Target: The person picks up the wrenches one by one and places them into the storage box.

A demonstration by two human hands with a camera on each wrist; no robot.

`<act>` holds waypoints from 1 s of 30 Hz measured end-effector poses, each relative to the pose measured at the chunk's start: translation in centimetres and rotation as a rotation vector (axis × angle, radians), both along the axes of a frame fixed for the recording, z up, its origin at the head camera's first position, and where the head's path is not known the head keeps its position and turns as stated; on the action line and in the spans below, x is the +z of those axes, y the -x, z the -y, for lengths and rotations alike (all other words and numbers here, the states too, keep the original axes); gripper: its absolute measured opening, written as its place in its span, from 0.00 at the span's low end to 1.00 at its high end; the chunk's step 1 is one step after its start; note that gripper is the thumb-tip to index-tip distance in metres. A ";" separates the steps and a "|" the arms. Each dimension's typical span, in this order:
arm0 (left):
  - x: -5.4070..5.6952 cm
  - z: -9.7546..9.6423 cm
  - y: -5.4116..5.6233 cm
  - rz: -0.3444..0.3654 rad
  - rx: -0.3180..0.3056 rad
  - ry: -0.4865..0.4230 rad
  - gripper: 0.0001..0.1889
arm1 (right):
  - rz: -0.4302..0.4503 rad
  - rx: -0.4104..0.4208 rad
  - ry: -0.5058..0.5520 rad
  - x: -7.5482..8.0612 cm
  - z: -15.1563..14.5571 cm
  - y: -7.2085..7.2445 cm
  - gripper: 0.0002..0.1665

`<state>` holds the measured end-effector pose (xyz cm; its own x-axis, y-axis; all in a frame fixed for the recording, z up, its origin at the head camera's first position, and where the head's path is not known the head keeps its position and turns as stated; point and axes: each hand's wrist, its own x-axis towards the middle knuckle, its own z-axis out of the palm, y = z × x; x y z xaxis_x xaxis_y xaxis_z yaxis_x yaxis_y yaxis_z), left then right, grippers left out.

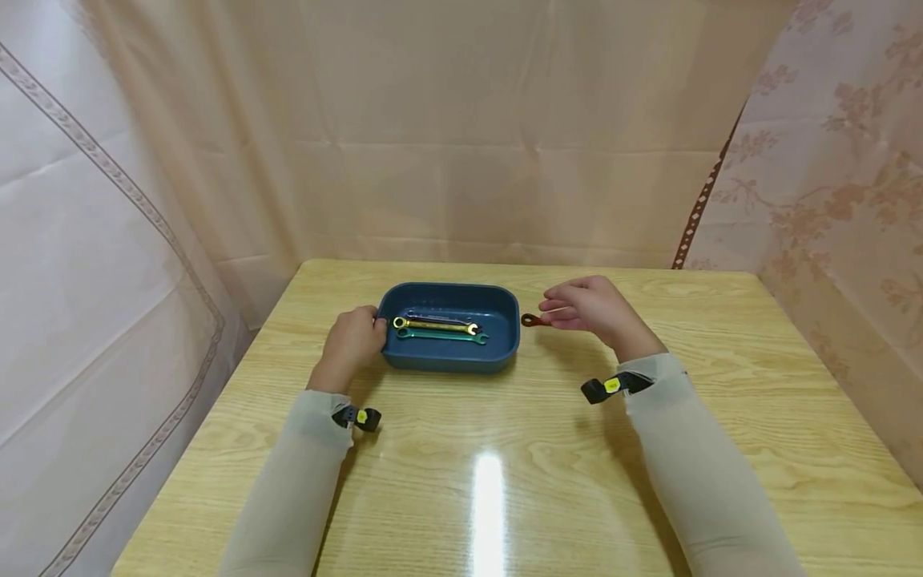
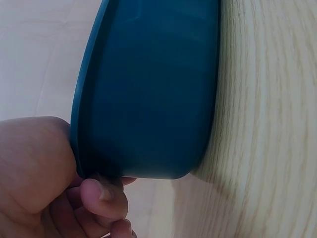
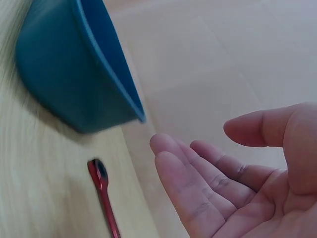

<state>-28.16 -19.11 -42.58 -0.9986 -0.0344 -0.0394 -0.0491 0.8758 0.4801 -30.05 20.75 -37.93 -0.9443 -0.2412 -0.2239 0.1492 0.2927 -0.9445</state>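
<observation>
A blue rectangular plastic container (image 1: 454, 358) stands on the table. My left hand (image 1: 352, 346) grips its left end, the thumb (image 2: 101, 197) at the rim in the left wrist view. Inside lie a gold wrench (image 1: 436, 325), a green wrench (image 1: 447, 335) and, behind them, a darker, silvery one (image 1: 436, 316). To the container's right is a red wrench (image 3: 105, 191), its ring end toward the container; in the head view the fingers hide most of it. Over that wrench, my right hand (image 1: 586, 308) has its fingers extended and its thumb apart, holding nothing.
The light wood-grain table (image 1: 433, 497) ends at a back edge just behind the container. Beige cloth (image 1: 433, 144) hangs behind it, with patterned cloth (image 1: 851, 176) at the right side. Each wrist wears a dark strap with a small camera (image 1: 594, 391).
</observation>
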 end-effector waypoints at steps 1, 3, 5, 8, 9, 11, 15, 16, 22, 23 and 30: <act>0.0 0.0 0.0 -0.001 0.000 -0.004 0.22 | -0.001 -0.006 0.011 -0.3 -0.4 -0.2 0.29; 0.0 0.1 -0.1 -0.006 0.001 -0.007 0.22 | 0.005 -0.025 0.043 -0.7 -1.1 -0.6 0.29; 0.0 0.2 -0.2 -0.011 0.000 -0.004 0.21 | 0.012 -0.041 0.067 -1.2 -1.7 -0.9 0.29; 0.0 0.3 -0.2 -0.013 0.004 0.007 0.21 | 0.020 -0.061 0.077 -1.7 -2.3 -1.2 0.29; 0.1 0.4 -0.2 -0.013 0.005 0.009 0.21 | 0.018 -0.066 0.067 -1.9 -2.5 -1.2 0.29; 0.1 0.4 -0.3 -0.012 0.002 0.011 0.22 | 0.008 -0.078 0.046 -2.0 -3.0 -1.3 0.30; 0.2 0.4 -0.2 -0.019 -0.010 0.014 0.22 | -0.004 -0.114 -0.003 -2.1 -4.1 -1.3 0.32; 0.2 0.4 -0.2 -0.018 -0.013 0.014 0.22 | -0.002 -0.122 -0.015 -2.1 -4.4 -1.3 0.32; 0.4 0.2 -0.2 -0.013 -0.014 0.018 0.22 | 0.016 -0.143 -0.100 -2.4 -5.9 -1.2 0.33; 0.4 0.2 -0.3 -0.013 -0.015 0.020 0.22 | 0.020 -0.146 -0.105 -2.5 -6.0 -1.2 0.33; 0.2 0.4 -0.3 0.021 0.005 0.005 0.24 | 0.081 -0.222 -0.114 -3.2 -7.3 -1.2 0.34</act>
<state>-27.90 -19.46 -42.40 -0.9974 -0.0397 -0.0599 -0.0634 0.8779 0.4746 -28.90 28.07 -41.15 -0.9493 0.0016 -0.3143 0.2951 0.3486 -0.8896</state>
